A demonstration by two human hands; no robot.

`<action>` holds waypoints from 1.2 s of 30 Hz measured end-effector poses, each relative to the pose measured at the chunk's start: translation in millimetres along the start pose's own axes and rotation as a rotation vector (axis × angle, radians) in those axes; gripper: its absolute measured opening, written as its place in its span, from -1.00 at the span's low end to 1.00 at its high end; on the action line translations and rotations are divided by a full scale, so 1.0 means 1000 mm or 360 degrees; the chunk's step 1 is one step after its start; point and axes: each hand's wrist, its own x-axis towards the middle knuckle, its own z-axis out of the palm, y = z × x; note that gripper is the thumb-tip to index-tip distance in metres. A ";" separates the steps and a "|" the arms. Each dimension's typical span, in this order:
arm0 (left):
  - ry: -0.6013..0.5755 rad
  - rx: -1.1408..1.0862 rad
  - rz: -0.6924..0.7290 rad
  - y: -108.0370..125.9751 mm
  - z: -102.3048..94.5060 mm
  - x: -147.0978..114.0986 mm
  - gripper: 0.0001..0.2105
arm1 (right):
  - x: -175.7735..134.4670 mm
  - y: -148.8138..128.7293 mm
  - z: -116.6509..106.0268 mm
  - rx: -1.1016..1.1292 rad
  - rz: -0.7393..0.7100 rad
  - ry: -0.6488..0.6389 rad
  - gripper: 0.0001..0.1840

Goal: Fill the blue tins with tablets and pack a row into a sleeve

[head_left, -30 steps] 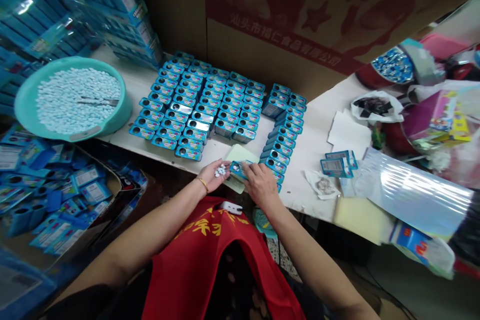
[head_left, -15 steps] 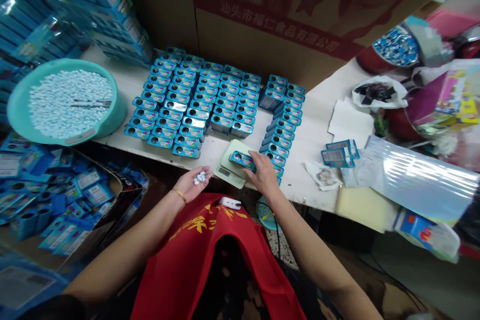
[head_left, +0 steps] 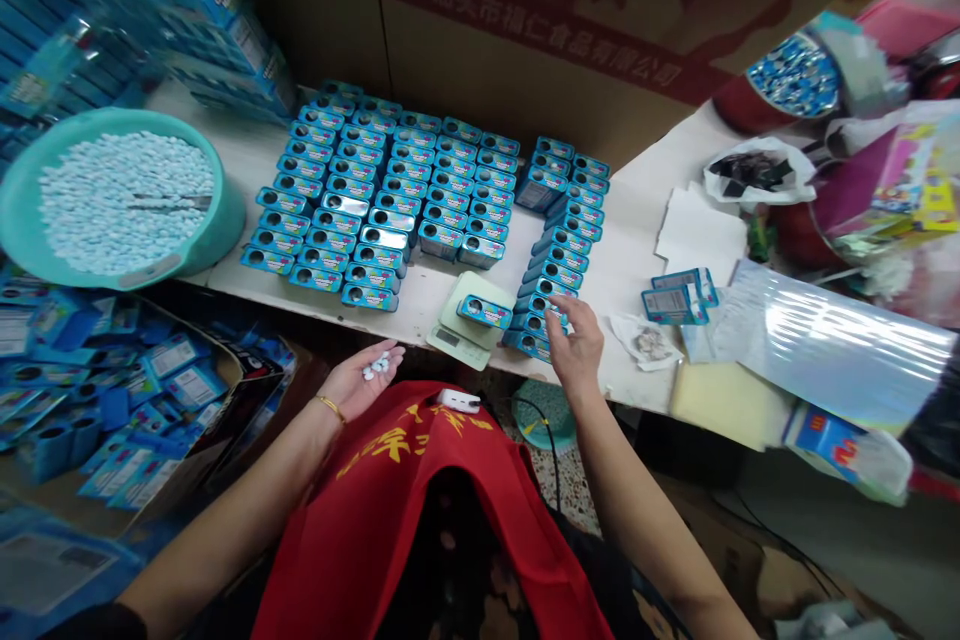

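Observation:
In the cupped palm of my left hand (head_left: 365, 382) lie several small pale candies (head_left: 377, 366), held palm up in front of the table's edge. A blue candy box (head_left: 484, 311) with a round hole in its top stands on the pale green kitchen scale (head_left: 459, 344), and neither hand touches it. My right hand (head_left: 576, 344) is to the right of the scale, thumb and fingers apart, holding nothing. Its fingertips are at the near end of a column of blue boxes (head_left: 551, 277); whether they touch one I cannot tell.
More blue boxes (head_left: 390, 185) stand in tight rows behind the scale. At the left is a turquoise basin (head_left: 225, 220) of pale candies with a metal tool in it. Below sits a carton of loose blue boxes (head_left: 161, 360). A big cardboard box (head_left: 450, 50) walls the back.
My right hand has let go of the box on the scale and moved right to the column of boxes. My left hand, with the candies, has shifted slightly left and down.

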 end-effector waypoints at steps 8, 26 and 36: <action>-0.0103 0.0074 0.0099 0.005 -0.003 -0.002 -0.88 | 0.000 -0.005 0.008 0.0047 -0.0016 -0.0098 -0.79; -0.0109 0.0096 0.0057 0.002 -0.005 0.001 -0.87 | -0.005 -0.014 0.043 -0.0234 -0.0243 -0.0833 -0.39; -0.0105 -0.0030 -0.0102 -0.010 0.046 0.025 -0.85 | -0.003 -0.049 0.037 -0.0535 -0.0547 -0.0876 -0.52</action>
